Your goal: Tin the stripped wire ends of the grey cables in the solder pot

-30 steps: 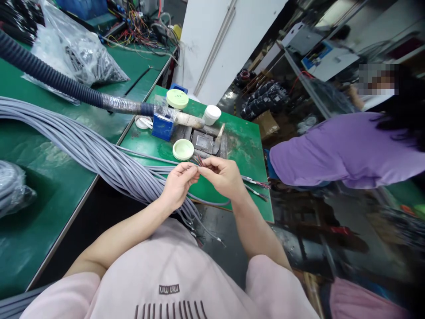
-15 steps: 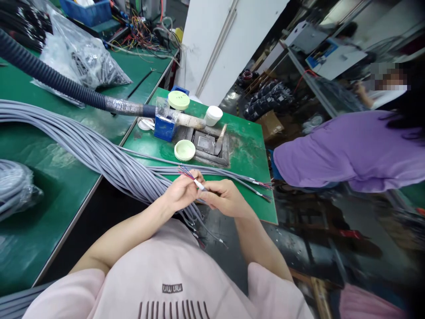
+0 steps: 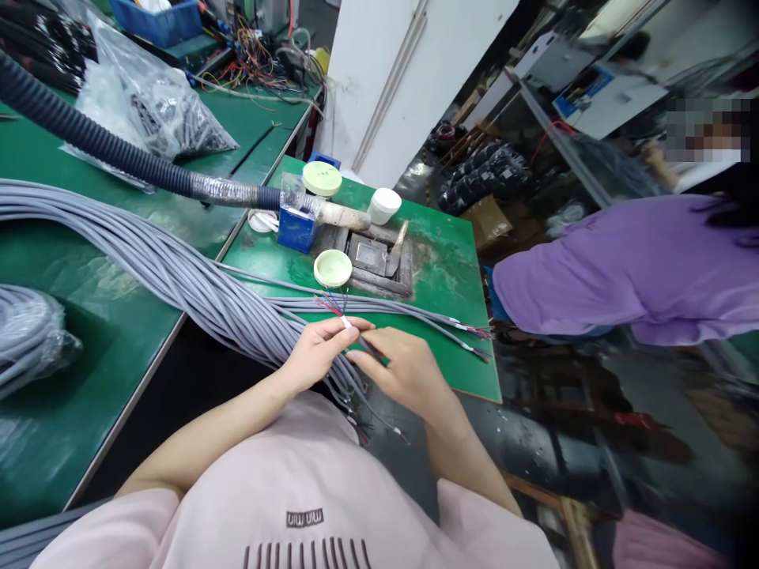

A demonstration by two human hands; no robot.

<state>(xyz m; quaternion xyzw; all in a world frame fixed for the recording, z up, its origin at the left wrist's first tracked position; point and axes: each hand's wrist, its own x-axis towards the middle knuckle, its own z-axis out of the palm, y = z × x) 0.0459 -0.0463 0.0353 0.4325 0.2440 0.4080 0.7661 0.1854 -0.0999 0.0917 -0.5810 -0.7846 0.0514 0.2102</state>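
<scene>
My left hand (image 3: 320, 352) pinches the end of a grey cable (image 3: 345, 322), whose stripped red and blue wires (image 3: 328, 303) fan out above my fingertips. My right hand (image 3: 403, 371) sits just to the right, fingers curled with the tips touching the same cable a little below the left-hand pinch. Both hands hover over the near edge of a small green table (image 3: 442, 276). A thick bundle of grey cables (image 3: 178, 273) runs from the left across the table and hangs down under my hands.
A black corrugated hose (image 3: 88, 142) ends at a blue box (image 3: 296, 225) beside a metal block (image 3: 371, 257), pale green lids and a white jar (image 3: 384, 205). A plastic bag of parts (image 3: 154, 118) lies far left. A person in purple (image 3: 622, 261) bends at right.
The cable end has turned so its coloured wires point up and left. My right hand slid down and right along the cable, away from the left hand's pinch.
</scene>
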